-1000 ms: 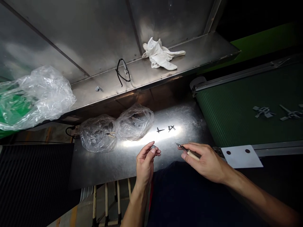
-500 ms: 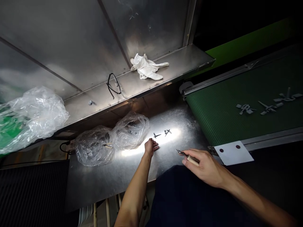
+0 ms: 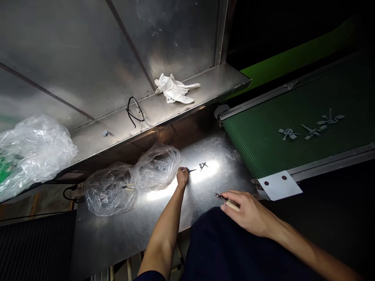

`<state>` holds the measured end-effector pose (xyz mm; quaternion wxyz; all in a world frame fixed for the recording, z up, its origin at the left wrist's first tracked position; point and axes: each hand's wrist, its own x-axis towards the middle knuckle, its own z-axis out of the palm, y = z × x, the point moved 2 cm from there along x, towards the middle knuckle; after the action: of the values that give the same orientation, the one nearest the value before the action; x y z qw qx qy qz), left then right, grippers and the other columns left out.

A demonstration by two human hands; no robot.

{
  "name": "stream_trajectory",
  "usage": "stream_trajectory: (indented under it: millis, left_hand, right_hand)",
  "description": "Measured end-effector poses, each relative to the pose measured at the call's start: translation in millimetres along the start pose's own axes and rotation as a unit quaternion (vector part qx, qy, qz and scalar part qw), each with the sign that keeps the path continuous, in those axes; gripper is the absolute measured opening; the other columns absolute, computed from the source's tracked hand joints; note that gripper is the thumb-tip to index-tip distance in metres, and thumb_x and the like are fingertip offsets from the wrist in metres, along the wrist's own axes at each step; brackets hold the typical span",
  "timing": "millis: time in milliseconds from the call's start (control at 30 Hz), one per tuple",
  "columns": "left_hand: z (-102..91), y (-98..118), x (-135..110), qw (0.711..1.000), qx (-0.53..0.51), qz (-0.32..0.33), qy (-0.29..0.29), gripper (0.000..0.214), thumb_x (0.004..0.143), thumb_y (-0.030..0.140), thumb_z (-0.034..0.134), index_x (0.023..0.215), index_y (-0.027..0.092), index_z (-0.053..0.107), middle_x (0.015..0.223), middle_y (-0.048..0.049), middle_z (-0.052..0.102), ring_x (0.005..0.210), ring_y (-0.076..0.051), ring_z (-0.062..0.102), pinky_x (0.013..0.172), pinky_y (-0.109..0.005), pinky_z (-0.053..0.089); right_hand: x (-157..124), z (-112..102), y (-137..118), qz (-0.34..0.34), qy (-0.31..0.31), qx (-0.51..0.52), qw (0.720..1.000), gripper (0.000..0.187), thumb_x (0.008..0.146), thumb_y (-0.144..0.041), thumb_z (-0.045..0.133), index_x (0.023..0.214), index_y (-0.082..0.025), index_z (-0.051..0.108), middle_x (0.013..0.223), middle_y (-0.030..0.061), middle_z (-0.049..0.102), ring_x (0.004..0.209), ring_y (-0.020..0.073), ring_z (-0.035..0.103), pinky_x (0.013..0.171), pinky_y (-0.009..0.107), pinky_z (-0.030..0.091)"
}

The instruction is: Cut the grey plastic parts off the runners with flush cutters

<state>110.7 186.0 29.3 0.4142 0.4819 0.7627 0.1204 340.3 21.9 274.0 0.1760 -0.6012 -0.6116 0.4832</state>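
My left grip touches a small dark plastic part at the fingertips, pinched or not I cannot tell; my right grip is closed on a wood-handled craft knife. Just left, a clear plastic bag on the steel counter holds similar dark parts.

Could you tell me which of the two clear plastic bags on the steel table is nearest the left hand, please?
The bag holding small dark parts, right beside the left hand; the other bag lies farther along the table.
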Motion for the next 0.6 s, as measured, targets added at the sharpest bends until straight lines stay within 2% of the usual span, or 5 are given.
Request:
stream_trajectory:
  millis: [167, 367, 600]
  left_hand:
    - [1.8, 3.3, 1.9, 0.995, 0.061, 0.053, -0.06, 0.038, 0.094, 0.037, 0.062, 0.126, 0.017, 0.059, 0.126, -0.0108, 0.062, 0.106, -0.024, 0.064, 0.088, -0.046, 0.056]
    - [6.3, -8.6, -20.0, 0.979, 0.1, 0.123, -0.129, 0.037, 0.094, 0.037, 0.061, 0.126, 0.018, 0.059, 0.126, -0.0106, 0.063, 0.105, -0.024, 0.064, 0.088, -0.046, 0.056]
    - [4.0, -23.9, -39.5, 0.966, 0.082, 0.168, -0.176, 0.036, 0.095, 0.036, 0.061, 0.125, 0.018, 0.06, 0.127, -0.0108, 0.062, 0.107, -0.024, 0.064, 0.09, -0.046, 0.056]
  right_hand:
    - [-0.4, 3.5, -2.3, -0.001, -0.003, -0.005, 1.0, 0.025, 0.094, -0.035, 0.053, 0.108, -0.023, 0.07, 0.095, 0.0027, 0.07, 0.085, 0.021, 0.066, 0.074, 0.036, 0.049]
    - [-1.3, 7.0, 0.8, 0.006, -0.01, -0.005, 1.0, 0.027, 0.094, -0.037, 0.053, 0.11, -0.024, 0.07, 0.099, 0.0037, 0.071, 0.087, 0.0219, 0.066, 0.076, 0.036, 0.05]
    - [0.3, 11.9, 7.4, 0.015, -0.021, -0.017, 1.0, 0.032, 0.093, -0.04, 0.054, 0.115, -0.023, 0.071, 0.107, 0.0067, 0.072, 0.093, 0.0252, 0.067, 0.08, 0.039, 0.052]
